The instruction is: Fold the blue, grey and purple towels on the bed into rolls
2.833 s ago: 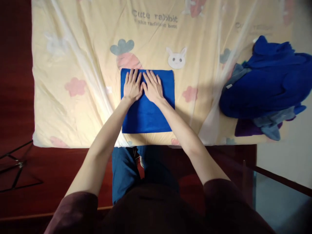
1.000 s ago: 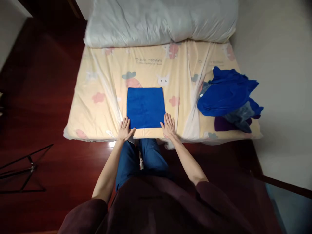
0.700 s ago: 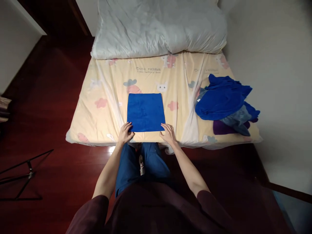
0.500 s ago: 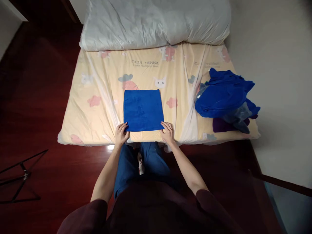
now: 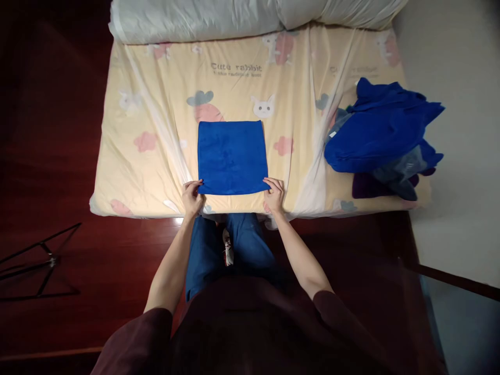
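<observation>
Blue cloth (image 5: 232,156), folded into a flat square, spread on the yellow sheet (image 5: 156,104) close to the near edge of the bed, about midway across. At far left, on the dark red wooden floor (image 5: 50,130), thin black legs of a stand (image 5: 35,265). Next to the right, the left part of the sheet, printed with pink flowers and crossed by a white crease running from far to near. At the near left corner of the cloth, left hand (image 5: 191,195), fingers curled and closed on that corner. Just beyond the far edge of the cloth, a printed carrot (image 5: 205,107) and a printed rabbit face (image 5: 263,107). At the near right corner, right hand (image 5: 274,194), likewise closed, pinching the corner. Nearer than both hands, bare forearms, dark maroon sleeves and blue trousers (image 5: 203,250) against the near side of the bed. Along the far end, a pale grey-white duvet (image 5: 195,18), rolled up. Well to the right, apart from the cloth, a loose heap of clothes (image 5: 383,130), mostly blue over something grey and purple, by the right edge of the bed.
</observation>
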Motion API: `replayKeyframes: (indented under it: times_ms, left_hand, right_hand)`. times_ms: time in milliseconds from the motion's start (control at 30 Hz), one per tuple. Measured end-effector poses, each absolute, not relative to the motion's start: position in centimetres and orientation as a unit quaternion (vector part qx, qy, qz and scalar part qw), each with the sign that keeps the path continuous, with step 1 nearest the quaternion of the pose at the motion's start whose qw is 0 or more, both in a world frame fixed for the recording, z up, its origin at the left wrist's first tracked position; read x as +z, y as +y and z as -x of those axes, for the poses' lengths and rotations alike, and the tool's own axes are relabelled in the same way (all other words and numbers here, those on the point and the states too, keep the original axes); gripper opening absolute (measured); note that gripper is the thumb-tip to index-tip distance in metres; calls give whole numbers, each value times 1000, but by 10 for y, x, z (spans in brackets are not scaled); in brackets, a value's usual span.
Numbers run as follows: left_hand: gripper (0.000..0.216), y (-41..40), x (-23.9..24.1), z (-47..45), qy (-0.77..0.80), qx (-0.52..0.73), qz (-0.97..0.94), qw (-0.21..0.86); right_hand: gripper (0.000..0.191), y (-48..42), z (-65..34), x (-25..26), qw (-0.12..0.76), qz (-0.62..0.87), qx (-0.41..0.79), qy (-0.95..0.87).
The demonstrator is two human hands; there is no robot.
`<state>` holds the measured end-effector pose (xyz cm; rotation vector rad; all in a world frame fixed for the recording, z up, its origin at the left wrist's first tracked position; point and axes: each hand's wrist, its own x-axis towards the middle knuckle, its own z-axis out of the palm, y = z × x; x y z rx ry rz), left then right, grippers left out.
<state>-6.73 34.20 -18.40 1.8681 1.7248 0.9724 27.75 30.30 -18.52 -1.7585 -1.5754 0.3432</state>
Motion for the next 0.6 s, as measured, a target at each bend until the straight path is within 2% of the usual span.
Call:
replayKeyframes:
  times_ms: [233, 400, 600]
  left_hand:
    - [27, 339, -199, 69, 645, 399, -628, 175]
    - [33, 337, -205, 67, 671, 406, -599, 161]
    - [29, 335, -206, 65, 672, 395, -614, 122]
  right_hand:
    - [28, 301, -279, -203, 385, 725, 103, -562]
    - [39, 300, -278, -217, 385, 743, 82, -541]
    - [44, 303, -276, -212, 399, 740, 102, -532]
